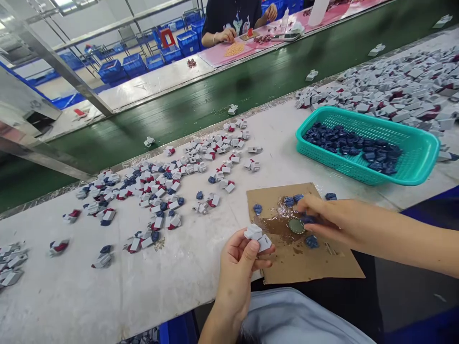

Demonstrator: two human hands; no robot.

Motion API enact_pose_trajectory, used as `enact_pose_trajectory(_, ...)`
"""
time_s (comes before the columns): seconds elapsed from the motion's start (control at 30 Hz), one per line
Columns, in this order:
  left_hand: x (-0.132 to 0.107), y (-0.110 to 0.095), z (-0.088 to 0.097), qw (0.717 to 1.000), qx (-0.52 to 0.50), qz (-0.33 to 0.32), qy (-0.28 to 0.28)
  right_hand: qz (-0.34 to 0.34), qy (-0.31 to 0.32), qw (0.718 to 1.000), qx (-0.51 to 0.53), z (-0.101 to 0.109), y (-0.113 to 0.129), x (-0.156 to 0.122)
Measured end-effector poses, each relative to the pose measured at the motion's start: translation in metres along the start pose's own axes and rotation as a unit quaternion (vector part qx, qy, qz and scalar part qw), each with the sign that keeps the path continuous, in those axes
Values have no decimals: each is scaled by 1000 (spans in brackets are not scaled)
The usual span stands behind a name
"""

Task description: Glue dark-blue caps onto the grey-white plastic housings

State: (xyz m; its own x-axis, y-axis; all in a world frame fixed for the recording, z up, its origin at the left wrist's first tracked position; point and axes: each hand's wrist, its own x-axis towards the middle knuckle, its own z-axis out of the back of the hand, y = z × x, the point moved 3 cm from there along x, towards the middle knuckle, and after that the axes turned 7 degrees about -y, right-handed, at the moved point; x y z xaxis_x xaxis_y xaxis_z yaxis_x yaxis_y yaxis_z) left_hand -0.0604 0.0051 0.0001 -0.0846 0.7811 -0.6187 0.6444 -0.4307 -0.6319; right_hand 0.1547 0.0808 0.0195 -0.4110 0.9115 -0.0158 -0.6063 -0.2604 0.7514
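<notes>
Head view: left hand (239, 262) grip closed on grey-white plastic part (257, 236), above surface (107, 296) edge. Right hand (320, 217) pinches small blue piece (308, 220) over green cap (296, 225) on stained cardboard sheet (315, 267). Teal basket (419, 167) of blue pieces behind.

The flat brown cardboard sheet (304, 258) is matt, with a wet, glossy stain (276, 222) near its middle. The small grey moulded plastic piece (257, 236) looks smooth and dull. The teal perforated plastic basket (416, 167) shines faintly. The whitish bench (107, 286) is matt and scuffed.
</notes>
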Motion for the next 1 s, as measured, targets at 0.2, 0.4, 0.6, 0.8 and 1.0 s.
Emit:
enact_pose_trajectory(0.2, -1, -3, 2, 1000, -4, -15, -6, 93, 51, 985, -137, -22, -12, 3)
enact_pose_trajectory(0.4, 1, -1, 6, 1000, 5, -18, -20, 91, 66, 977, -180, -28, -12, 5)
enact_pose_trajectory(0.6, 4, -1, 2, 1000, 10, -19, 7, 65, 126, 963, -229, -22, -3, 11)
enact_pose_trajectory(0.8, 3, 2, -4, 998, 5, -13, 54, 16, 136, 989, -62, -5, 18, 17)
enact_pose_trajectory(1.0, -1, 5, -7, 995, -10, -37, 91, -77, 126, 971, 185, 4, 64, 11)
